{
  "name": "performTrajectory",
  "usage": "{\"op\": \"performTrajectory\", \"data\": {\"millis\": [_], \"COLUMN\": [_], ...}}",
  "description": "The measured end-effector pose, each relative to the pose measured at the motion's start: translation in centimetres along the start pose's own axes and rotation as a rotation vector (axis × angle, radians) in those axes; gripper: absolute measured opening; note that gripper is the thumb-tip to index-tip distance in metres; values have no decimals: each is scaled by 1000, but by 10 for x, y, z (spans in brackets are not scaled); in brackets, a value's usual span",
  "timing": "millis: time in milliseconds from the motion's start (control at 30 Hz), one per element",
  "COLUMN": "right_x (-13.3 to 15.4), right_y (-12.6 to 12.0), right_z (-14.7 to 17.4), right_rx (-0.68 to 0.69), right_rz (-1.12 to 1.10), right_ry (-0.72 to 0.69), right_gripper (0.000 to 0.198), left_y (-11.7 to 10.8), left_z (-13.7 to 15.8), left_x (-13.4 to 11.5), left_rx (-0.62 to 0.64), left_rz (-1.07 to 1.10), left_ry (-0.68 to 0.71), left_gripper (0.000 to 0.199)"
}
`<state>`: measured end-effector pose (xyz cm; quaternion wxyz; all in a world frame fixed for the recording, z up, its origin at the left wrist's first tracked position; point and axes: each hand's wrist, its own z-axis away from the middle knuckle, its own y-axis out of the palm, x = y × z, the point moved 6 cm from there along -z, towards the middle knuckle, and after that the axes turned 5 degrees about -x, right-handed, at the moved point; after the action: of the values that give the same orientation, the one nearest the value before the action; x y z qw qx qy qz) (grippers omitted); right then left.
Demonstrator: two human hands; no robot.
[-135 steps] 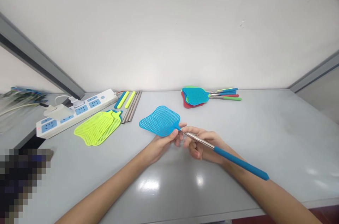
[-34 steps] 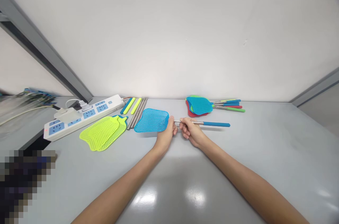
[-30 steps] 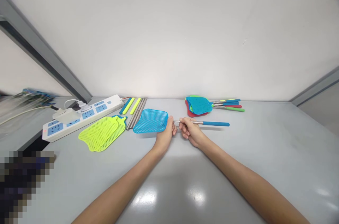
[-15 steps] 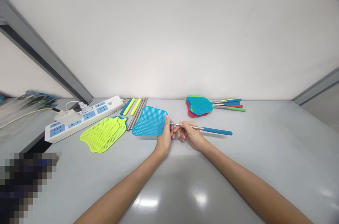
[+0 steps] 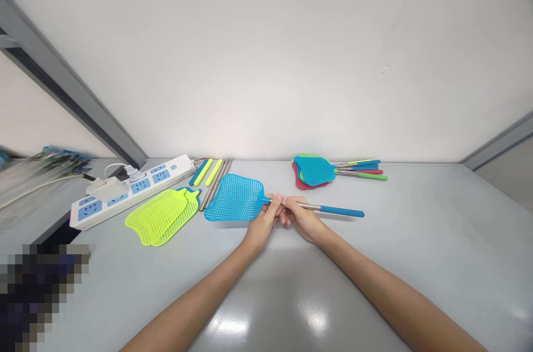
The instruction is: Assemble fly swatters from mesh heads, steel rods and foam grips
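Observation:
A blue fly swatter is held just above the table, its perforated head to the left and its blue grip to the right. My left hand pinches the thin metal rod right beside the head's neck. Touching it, my right hand is closed on the same rod, nearer the grip. Left of the swatter lie several metal rods, two yellow grips and a blue grip. Yellow swatter heads lie stacked over a blue one, which shows only at its edge.
A white power strip with plugged-in adapters runs along the left. Against the back wall lies a pile of assembled swatters in blue, green and red. Plastic-wrapped items sit at the far left, near a metal frame post.
My left hand has slid right, off the swatter head's edge onto the rod, and now meets my right hand. The neck of the blue head has come into view.

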<state>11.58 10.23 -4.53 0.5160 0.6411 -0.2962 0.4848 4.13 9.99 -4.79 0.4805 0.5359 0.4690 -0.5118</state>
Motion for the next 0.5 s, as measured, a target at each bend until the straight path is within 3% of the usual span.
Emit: {"op": "performTrajectory", "data": {"millis": [100, 500], "right_x": [0, -5], "right_y": [-2, -2], "right_z": [1, -1], "right_rx": [-25, -52], "right_rz": [-2, 8], "right_ry": [8, 25], "right_gripper": [35, 34], "left_y": [6, 5], "left_z": [2, -3], "left_x": [-9, 3], "left_rx": [87, 29], "left_rz": [58, 135], "left_ry": [24, -90], "left_gripper": [40, 47]}}
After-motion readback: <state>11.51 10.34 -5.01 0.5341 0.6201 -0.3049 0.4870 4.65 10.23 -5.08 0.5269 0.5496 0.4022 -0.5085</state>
